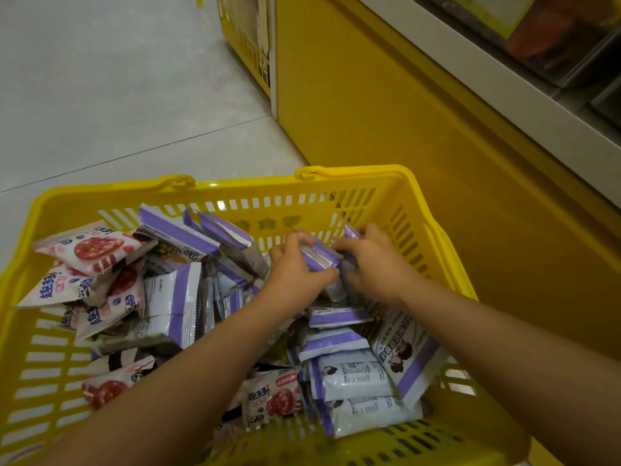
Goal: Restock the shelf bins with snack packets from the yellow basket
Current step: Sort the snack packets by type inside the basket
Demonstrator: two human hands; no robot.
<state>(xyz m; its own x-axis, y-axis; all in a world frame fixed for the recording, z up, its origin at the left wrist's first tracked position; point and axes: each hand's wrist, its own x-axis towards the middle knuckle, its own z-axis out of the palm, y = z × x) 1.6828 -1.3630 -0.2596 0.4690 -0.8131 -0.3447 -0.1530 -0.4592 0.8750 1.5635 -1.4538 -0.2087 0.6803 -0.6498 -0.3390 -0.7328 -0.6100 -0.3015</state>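
Packets [321, 255] of thin shiny purple-and-white foil are sitting bunched between both hands, at the far right inside the yellow slotted plastic basket [235, 185]. Left hand [295, 274] is curling round one side of the bunch; right hand [373, 264] is gripping the other side. They are prob. feeling light, soft, crinkly & slippy, so some may be sliding out. Squeezing the flat middles, not the zigzag ends, is looking best. Pink-and-white cookie packets [94, 250] are lying mixed in at the left. Shelf bins [571, 45] are showing blurry at top right, above a white ledge [504, 82] & tall yellow panel [420, 146], so the bunch is needing a lift up over the rim.
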